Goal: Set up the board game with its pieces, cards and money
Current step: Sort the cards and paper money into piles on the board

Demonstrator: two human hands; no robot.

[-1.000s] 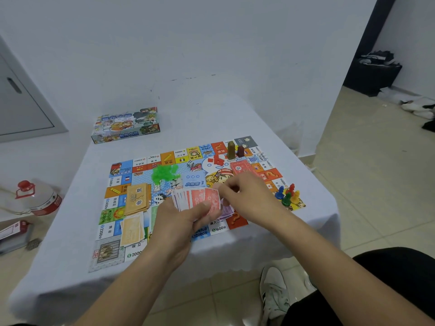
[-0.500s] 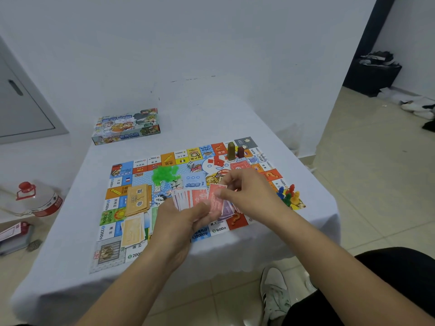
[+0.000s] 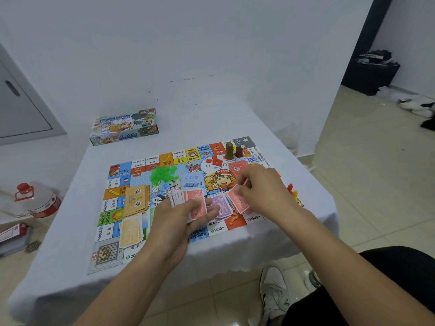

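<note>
The colourful game board (image 3: pixel 131 169) lies flat on the white-clothed table (image 3: pixel 66 231). My left hand (image 3: pixel 179 222) holds a fan of red money notes (image 3: pixel 188 198) above the board's near edge. My right hand (image 3: pixel 261 191) pinches a red note (image 3: pixel 239 201) over a small pile of red and purple notes (image 3: pixel 220 205) lying on the board. Tan notes (image 3: pixel 136 200) and a paler stack (image 3: pixel 130 234) lie at the board's left. Green pieces (image 3: pixel 163 172), red pieces (image 3: pixel 215 161), a die (image 3: pixel 188 164) and two tall tokens (image 3: pixel 233 150) stand farther back. Coloured pawns (image 3: pixel 293 191) are partly hidden behind my right hand.
The game box (image 3: pixel 124 127) sits at the table's far left corner by the white wall. A red-capped jug (image 3: pixel 37 201) and a book lie on the floor to the left. My shoe (image 3: pixel 274 295) is under the table's near right edge.
My right hand pulled a red note off the fan in my left hand and carried it right, down onto the pile on the board. The fan has thinned slightly.
</note>
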